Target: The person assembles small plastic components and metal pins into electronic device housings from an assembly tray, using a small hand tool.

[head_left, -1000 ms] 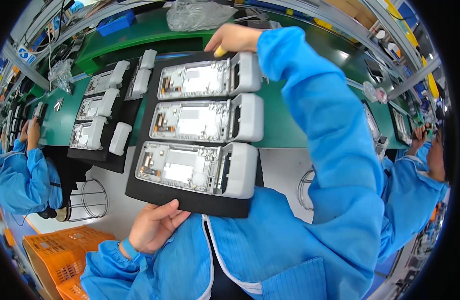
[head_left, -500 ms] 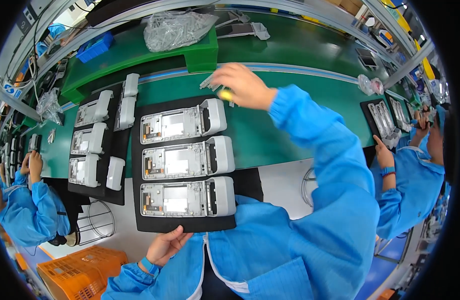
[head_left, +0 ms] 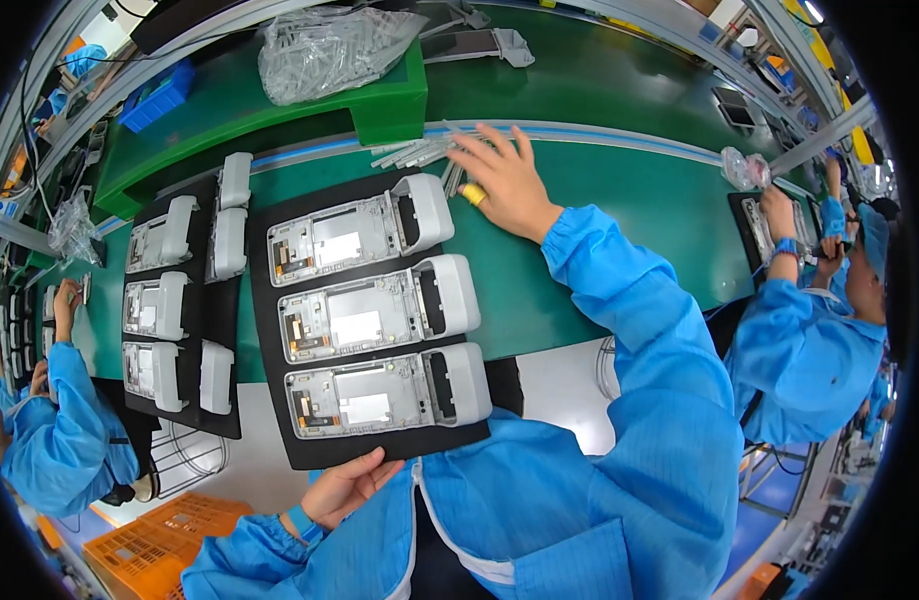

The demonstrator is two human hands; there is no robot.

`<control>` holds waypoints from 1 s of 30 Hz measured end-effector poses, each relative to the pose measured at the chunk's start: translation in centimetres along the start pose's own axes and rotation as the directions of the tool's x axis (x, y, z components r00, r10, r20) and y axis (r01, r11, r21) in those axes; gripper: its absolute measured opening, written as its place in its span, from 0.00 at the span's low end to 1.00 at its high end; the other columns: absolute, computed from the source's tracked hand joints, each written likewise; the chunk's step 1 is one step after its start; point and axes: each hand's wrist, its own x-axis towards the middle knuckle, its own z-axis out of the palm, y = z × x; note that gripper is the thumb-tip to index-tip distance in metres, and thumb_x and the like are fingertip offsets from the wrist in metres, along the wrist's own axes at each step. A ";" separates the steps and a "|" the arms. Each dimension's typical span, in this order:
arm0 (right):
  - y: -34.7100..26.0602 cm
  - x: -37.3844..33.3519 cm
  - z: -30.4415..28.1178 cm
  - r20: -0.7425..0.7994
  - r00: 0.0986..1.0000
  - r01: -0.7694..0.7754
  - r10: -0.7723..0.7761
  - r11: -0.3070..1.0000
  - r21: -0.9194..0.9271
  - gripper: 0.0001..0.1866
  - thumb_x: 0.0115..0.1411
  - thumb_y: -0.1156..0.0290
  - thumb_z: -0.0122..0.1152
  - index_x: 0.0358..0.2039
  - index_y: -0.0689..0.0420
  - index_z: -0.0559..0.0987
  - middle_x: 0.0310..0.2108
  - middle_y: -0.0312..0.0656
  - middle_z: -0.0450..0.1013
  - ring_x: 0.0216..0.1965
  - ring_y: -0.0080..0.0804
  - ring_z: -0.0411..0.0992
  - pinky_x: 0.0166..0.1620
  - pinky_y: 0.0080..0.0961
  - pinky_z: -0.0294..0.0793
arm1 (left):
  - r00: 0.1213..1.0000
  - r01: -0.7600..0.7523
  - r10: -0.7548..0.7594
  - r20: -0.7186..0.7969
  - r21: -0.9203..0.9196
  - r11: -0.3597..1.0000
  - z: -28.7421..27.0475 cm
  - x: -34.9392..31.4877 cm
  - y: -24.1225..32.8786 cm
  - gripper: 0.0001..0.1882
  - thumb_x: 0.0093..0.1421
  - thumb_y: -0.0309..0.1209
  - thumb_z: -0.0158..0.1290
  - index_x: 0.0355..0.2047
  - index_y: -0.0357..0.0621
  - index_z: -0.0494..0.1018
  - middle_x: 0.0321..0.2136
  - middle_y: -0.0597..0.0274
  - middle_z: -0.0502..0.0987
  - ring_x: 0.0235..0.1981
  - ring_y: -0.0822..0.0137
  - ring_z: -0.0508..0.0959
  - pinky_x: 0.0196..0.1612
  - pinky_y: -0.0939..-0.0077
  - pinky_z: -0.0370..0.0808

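Observation:
My left hand point(head_left: 353, 488) grips the near edge of a black mat point(head_left: 419, 441), thumb by its rim; the fingers underneath are partly hidden. Three grey device housings lie on the mat in a column: a far housing point(head_left: 341, 240), a middle housing point(head_left: 359, 320) and a near housing point(head_left: 367, 398). Each has a raised hollow end on the right and an exposed ribbon connector on the left. Beyond the mat, my right hand point(head_left: 509, 190) hovers with fingers spread, a yellow band point(head_left: 473, 194) on its thumb. Beside its fingertips lie several thin grey strips point(head_left: 414, 153).
Left of my mat, another black mat point(head_left: 214, 310) carries several similar housings. A green raised shelf point(head_left: 389, 110) bears a clear plastic bag point(head_left: 329, 55) and a blue bin point(head_left: 157, 98). An orange crate point(head_left: 164, 540) stands low left. Co-workers in blue sit on both sides.
My right hand has opened, its fingers spreading away from the strips. The mat with its housings has turned slightly, its far end swinging left, while my left hand stays at its near edge.

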 end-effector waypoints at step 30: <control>-8.6 1.4 -12.4 -0.163 0.959 0.283 -0.233 0.757 0.589 0.10 0.48 0.82 0.62 0.33 0.61 0.77 0.34 0.45 0.74 0.33 0.40 0.74 0.36 0.28 0.74 | 0.826 -0.558 0.447 0.342 0.386 0.735 17.0 -0.2 10.3 0.10 0.61 0.27 0.51 0.42 0.36 0.70 0.35 0.58 0.75 0.35 0.68 0.77 0.39 0.73 0.78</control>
